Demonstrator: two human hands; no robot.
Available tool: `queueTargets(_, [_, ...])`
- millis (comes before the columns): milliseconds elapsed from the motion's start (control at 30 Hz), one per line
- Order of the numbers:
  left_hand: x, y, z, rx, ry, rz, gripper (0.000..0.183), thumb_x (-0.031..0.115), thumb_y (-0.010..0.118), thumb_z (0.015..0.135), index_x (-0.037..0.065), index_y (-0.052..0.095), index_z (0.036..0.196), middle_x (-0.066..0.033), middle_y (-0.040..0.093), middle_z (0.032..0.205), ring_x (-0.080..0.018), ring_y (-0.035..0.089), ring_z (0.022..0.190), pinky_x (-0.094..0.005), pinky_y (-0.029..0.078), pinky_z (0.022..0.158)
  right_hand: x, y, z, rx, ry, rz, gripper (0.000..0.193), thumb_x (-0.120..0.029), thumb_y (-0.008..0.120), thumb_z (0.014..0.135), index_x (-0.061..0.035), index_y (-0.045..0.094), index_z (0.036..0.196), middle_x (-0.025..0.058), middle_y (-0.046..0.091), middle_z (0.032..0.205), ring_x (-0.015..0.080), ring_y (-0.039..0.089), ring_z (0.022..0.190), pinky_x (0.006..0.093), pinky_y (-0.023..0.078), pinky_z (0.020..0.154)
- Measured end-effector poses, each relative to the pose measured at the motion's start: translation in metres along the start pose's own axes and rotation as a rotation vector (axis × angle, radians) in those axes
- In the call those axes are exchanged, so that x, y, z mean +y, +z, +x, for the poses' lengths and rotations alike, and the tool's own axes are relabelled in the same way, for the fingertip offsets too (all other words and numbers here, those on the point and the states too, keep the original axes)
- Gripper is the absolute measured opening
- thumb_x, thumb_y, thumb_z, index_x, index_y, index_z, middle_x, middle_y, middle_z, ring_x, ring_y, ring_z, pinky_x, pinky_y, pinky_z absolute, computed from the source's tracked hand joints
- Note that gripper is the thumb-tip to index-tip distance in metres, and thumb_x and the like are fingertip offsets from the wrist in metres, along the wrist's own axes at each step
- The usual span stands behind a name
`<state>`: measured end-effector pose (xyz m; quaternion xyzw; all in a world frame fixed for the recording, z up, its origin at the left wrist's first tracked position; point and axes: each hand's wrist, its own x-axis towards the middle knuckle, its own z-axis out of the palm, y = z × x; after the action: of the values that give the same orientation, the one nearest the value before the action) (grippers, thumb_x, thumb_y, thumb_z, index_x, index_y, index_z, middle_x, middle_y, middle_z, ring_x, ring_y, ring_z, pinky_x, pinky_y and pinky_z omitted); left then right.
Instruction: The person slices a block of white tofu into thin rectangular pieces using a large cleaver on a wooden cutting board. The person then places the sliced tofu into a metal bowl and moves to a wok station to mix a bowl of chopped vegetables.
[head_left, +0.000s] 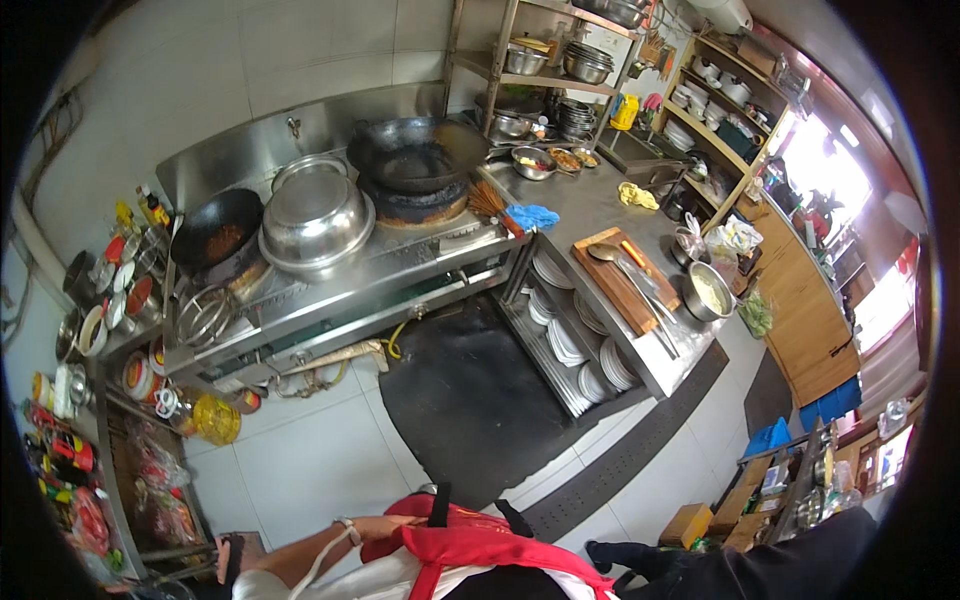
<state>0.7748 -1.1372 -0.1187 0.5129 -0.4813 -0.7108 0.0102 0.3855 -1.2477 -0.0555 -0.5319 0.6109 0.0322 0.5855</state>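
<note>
My left hand [382, 526] rests low in the head view against the red apron [470, 545] on my front. A pale band circles its wrist, and its fingers are hidden by the red cloth, so whether it is open or closed does not show. My right hand is out of sight. Ahead stands a steel stove [380, 290]. On it are a dark wok [222, 232] at left, an upturned steel basin [316, 210] in the middle and a large black wok [415, 155] at right. A bamboo brush [488, 200] lies beside that wok.
The steel counter [530, 190] at right bears a cutting board [622, 290] with a ladle, a steel bowl [708, 292] and a blue cloth [532, 216]. Plates stack below it. Seasoning pots and an oil jug [212, 420] stand left. A dark-clothed person's leg [650, 560] shows lower right.
</note>
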Motion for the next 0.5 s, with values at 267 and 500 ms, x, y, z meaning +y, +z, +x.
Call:
queueTargets(267, [-0.009, -0.088, 0.048, 0.056, -0.058, -0.223, 0.053, 0.035, 0.051, 0.088, 0.000, 0.045, 0.129, -0.0155, 0.056, 0.117, -0.0235, 0.053, 0.111, -0.0308, 0.039, 0.096, -0.069, -0.045, 0.122, -0.178, 0.032, -0.028, 0.048, -0.045, 0.052, 0.089, -0.0009, 0.063, 0.104, 0.0088, 0.066, 0.090, 0.0160, 0.060, 0.087, 0.0287, 0.046, 0.079])
queueTargets(500, [0.028, -0.217, 0.123, 0.219, -0.154, -0.272, 0.052, 0.033, 0.053, 0.088, 0.001, 0.046, 0.128, -0.0140, 0.060, 0.112, -0.0219, 0.056, 0.107, -0.0301, 0.042, 0.093, -0.167, -0.124, 0.244, -0.284, 0.037, 0.031, 0.045, -0.041, 0.052, 0.090, 0.0000, 0.062, 0.107, 0.0095, 0.066, 0.092, 0.0151, 0.060, 0.087, 0.0294, 0.046, 0.080])
